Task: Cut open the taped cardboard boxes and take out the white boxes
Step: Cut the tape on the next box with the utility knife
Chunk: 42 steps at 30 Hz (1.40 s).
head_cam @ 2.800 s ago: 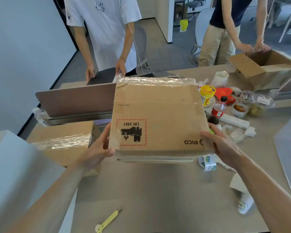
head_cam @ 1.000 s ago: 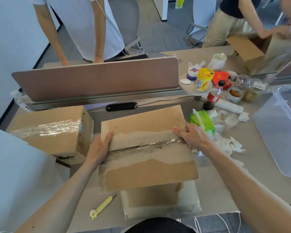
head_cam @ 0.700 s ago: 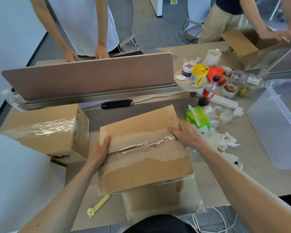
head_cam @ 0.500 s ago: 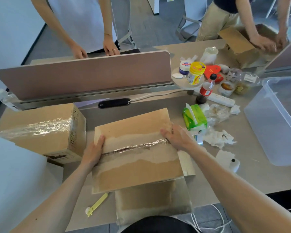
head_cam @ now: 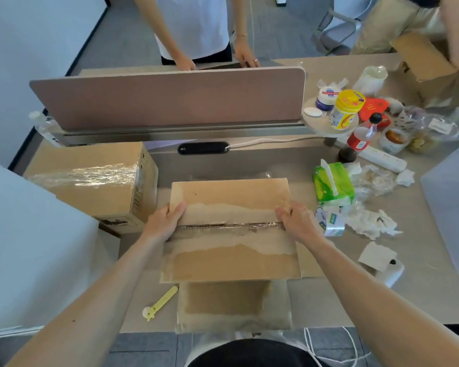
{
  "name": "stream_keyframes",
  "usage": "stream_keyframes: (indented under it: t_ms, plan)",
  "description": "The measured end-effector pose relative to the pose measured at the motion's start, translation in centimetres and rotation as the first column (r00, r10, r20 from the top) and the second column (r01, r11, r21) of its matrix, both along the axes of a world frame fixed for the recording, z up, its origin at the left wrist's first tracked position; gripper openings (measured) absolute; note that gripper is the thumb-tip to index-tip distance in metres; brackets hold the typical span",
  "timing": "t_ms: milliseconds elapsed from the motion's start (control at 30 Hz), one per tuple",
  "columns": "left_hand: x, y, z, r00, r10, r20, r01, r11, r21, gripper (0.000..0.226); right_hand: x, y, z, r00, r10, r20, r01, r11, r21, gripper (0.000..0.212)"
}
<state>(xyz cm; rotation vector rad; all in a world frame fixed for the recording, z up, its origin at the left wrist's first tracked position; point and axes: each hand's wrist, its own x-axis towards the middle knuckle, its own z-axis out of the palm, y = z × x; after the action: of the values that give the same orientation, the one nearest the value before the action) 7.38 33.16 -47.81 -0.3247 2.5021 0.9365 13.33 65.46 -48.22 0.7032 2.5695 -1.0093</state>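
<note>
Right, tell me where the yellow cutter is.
In the head view the yellow cutter lies on the desk near its front edge, just left of the near flap of the cardboard box.

brown cardboard box, yellow cutter, green tissue pack

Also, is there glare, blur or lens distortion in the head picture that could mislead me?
Head view: bright glare on the plastic wrap of the left cardboard box; a thinner glint along the tape seam of the middle box; the wide lens bows the desk divider; no strong blur.
</note>
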Motion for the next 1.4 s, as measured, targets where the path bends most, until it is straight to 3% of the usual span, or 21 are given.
stream_keyframes:
  t_ms: [100, 167, 267, 367, 433, 533, 700, 1033, 1133, 1267, 1400]
  plan:
    - [0.6, -0.7, -0.3, 1.0, -0.002, -0.006, 0.003, 0.999, 0.054, 0.055, 0.0, -0.2, 0.0, 1.0, 0.012, -0.008, -0.012, 0.997, 0.072, 0.038]
    - [1.3, -1.6, -0.7, 0.997, 0.079, 0.0, -0.077, 0.981, 0.179, 0.048, -0.2, -0.8, 0.6, 0.997, 0.052, -0.054, -0.042, 0.985, 0.166, 0.042]
    - [2.9, -3.4, -1.9, 0.98, 0.189, 0.054, -0.197, 0.94, 0.278, 0.047, -0.8, -3.0, 1.5, 0.947, 0.223, -0.233, -0.139, 0.934, 0.329, 0.061]
    - [4.8, -5.9, -4.0, 0.971, 0.224, 0.087, -0.24, 0.928, 0.286, 0.05, -1.4, -6.8, 1.6, 0.864, 0.425, -0.271, -0.341, 0.888, 0.309, 0.059]
    - [6.3, -7.4, -5.4, 0.973, 0.217, 0.081, -0.229, 0.952, 0.204, 0.031, -1.5, -9.6, 1.3, 0.813, 0.525, -0.252, -0.465, 0.846, 0.262, 0.062]
    - [9.0, -9.1, -7.4, 0.996, 0.057, 0.068, -0.057, 0.998, -0.005, 0.011, -1.7, -12.9, 0.3, 0.746, 0.638, -0.187, -0.595, 0.767, 0.24, 0.067]
    - [12.4, -10.9, -11.2, 0.969, -0.019, 0.247, 0.059, 0.986, -0.154, 0.038, -1.4, -14.5, -2.0, 0.718, 0.681, -0.147, -0.627, 0.724, 0.288, 0.071]
    - [13.0, -10.4, -11.6, 0.957, -0.155, 0.247, 0.242, 0.893, -0.379, 0.014, -1.1, -14.6, -2.3, 0.714, 0.687, -0.131, -0.627, 0.712, 0.315, 0.07]
    - [13.0, -11.0, -10.9, 0.975, -0.049, 0.216, 0.132, 0.914, -0.384, 0.013, -1.1, -14.4, -2.3, 0.714, 0.687, -0.133, -0.629, 0.714, 0.309, 0.071]
    - [12.4, -12.1, -9.1, 0.989, 0.127, 0.081, -0.103, 0.962, -0.251, 0.02, -1.1, -14.5, -2.1, 0.72, 0.681, -0.131, -0.629, 0.721, 0.29, 0.069]
    - [10.8, -11.0, -5.6, 0.923, 0.379, -0.063, -0.373, 0.924, 0.081, 0.019, -1.5, -15.1, -1.4, 0.776, 0.604, -0.179, -0.572, 0.795, 0.202, 0.065]
